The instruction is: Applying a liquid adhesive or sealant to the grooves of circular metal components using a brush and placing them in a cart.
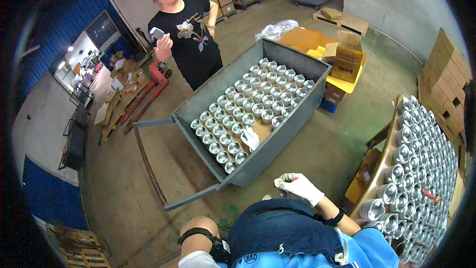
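My right hand [300, 187], in a white glove, hovers in front of a grey metal cart [277, 154], apart from it. Its fingers are curled in and nothing shows between them. My left forearm [198, 226], with a black strap round it, is at the lower edge; beside it a white patch, perhaps the left glove, is cut off, so its fingers are hidden. Inside the cart stand rows of silvery, hollow, cup-shaped metal parts [248, 101] on brown cardboard. A white glove [250, 139] lies among them. More such parts [404, 154] crowd a table at my right.
Across the cart a person in black [191, 39] holds a small pale object [156, 33]. The cart's tow bar [191, 198] juts out at left. A red pallet jack [156, 82] and open cardboard boxes [347, 62] stand beyond. A red-handled tool [430, 196] lies on the table's parts.
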Action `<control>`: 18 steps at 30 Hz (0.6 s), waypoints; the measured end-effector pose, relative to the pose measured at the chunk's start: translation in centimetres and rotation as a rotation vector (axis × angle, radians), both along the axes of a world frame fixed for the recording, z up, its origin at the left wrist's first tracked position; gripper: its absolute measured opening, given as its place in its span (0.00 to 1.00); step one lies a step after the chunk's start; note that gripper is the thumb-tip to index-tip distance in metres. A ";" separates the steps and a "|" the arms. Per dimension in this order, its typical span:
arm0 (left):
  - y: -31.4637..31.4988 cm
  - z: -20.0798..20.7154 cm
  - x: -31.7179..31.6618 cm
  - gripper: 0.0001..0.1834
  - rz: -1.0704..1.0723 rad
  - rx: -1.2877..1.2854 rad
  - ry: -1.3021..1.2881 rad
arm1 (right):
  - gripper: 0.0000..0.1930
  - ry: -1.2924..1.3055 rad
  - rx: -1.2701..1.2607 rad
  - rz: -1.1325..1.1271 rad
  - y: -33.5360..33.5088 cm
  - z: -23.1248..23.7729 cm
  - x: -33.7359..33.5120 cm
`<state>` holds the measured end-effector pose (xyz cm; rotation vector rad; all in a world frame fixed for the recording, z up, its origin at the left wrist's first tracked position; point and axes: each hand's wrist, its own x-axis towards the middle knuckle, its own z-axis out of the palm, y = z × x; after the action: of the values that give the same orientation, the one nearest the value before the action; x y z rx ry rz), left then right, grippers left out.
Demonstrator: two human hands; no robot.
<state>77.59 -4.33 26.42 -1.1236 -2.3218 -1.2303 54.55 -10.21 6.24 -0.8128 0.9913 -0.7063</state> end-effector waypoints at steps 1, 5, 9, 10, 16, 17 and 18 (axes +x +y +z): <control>0.1 0.0 0.1 0.13 0.008 -0.004 -0.001 | 0.10 -0.001 0.001 -0.002 0.0 -0.1 0.0; 0.5 0.2 0.3 0.13 0.042 -0.023 -0.004 | 0.10 -0.007 0.016 0.020 0.0 -0.1 0.2; 0.8 0.4 0.6 0.13 0.079 -0.044 -0.008 | 0.10 -0.001 0.044 0.046 0.0 0.2 0.3; 0.9 0.4 0.6 0.13 0.088 -0.049 -0.008 | 0.10 -0.003 0.045 0.045 0.0 0.2 0.3; 1.2 0.6 0.9 0.12 0.132 -0.077 -0.007 | 0.10 -0.001 0.077 0.036 0.2 0.5 0.4; 1.2 0.6 0.8 0.12 0.136 -0.081 -0.004 | 0.10 -0.001 0.077 0.039 0.2 0.3 0.6; 1.2 0.6 0.8 0.12 0.139 -0.086 0.000 | 0.10 0.000 0.076 0.042 0.2 0.1 0.7</control>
<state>78.38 -3.17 27.06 -0.9689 -2.4282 -1.0906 55.23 -9.99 6.29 -0.7646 0.9924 -0.6293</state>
